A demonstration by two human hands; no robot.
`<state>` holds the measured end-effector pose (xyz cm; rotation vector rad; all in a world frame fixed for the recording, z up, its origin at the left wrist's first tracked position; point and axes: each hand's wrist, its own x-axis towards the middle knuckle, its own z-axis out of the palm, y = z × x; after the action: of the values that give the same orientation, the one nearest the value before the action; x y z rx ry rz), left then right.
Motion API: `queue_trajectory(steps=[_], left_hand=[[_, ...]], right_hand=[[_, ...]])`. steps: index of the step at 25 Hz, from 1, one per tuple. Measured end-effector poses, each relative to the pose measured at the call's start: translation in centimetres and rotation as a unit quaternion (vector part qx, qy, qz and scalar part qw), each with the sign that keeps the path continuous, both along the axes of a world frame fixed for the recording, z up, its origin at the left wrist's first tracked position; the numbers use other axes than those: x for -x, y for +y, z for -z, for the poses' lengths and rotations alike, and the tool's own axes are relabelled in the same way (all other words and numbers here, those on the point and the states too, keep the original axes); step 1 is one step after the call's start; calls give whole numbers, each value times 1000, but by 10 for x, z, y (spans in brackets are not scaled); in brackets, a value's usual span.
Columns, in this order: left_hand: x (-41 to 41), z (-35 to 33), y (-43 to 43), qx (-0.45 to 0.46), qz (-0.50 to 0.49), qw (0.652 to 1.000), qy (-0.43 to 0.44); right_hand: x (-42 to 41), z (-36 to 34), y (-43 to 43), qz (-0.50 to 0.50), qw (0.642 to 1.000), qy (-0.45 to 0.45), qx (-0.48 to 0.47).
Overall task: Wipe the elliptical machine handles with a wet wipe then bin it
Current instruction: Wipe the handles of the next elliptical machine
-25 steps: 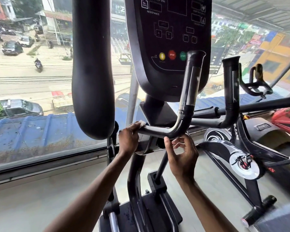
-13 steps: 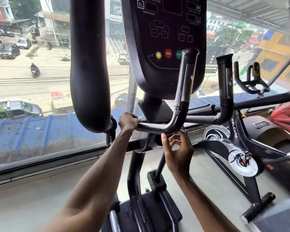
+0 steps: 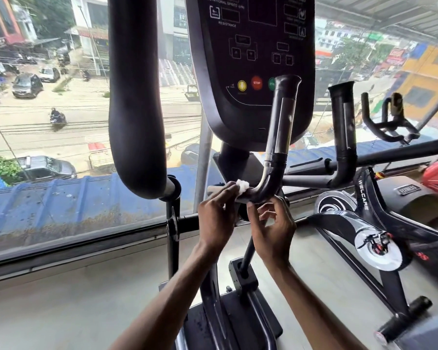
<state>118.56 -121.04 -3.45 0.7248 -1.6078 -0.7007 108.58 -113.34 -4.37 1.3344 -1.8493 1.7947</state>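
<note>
Head view showed the left hand (image 3: pixel 216 218) pinching the wet wipe (image 3: pixel 242 186) onto the handle (image 3: pixel 263 190) along its level run, just left of its bend; beyond, the bar's axis turned upward. The right hand (image 3: pixel 273 228) sat beneath, fingers loosely curled, holding nothing.

A single wide-angle camera sits on the person's head and faces forward and somewhat down, so both forearms rise from the bottom edge, and the left hand (image 3: pixel 216 218) and right hand (image 3: pixel 273 231) meet just below mid-frame. It is close to the elliptical machine: the console (image 3: pixel 253 59) fills the top centre and is cut by the upper edge, the padded swing arm (image 3: pixel 137 97) looms large at left, and the curved handle (image 3: pixel 280 137), with the wet wipe (image 3: pixel 242 186) held against it by the left hand, lies near centre. Beyond, the view passes through the window (image 3: pixel 48 137) down onto a street, and an exercise bike (image 3: pixel 364 198) stands at right. Straight lines bow toward the edges.
</note>
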Motion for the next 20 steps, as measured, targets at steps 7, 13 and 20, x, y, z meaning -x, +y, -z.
queue_trajectory(steps=[7, 13, 20], left_hand=[[2, -8, 34, 1, -2, 998, 67], [9, 0, 34, -49, -40, 993, 97], [25, -69, 50, -104, -12, 986, 132]], right_hand=[[8, -7, 11, -61, 998, 8, -26], [12, -16, 16, -71, 996, 2, -52], [11, -17, 18, -89, 994, -25, -59]])
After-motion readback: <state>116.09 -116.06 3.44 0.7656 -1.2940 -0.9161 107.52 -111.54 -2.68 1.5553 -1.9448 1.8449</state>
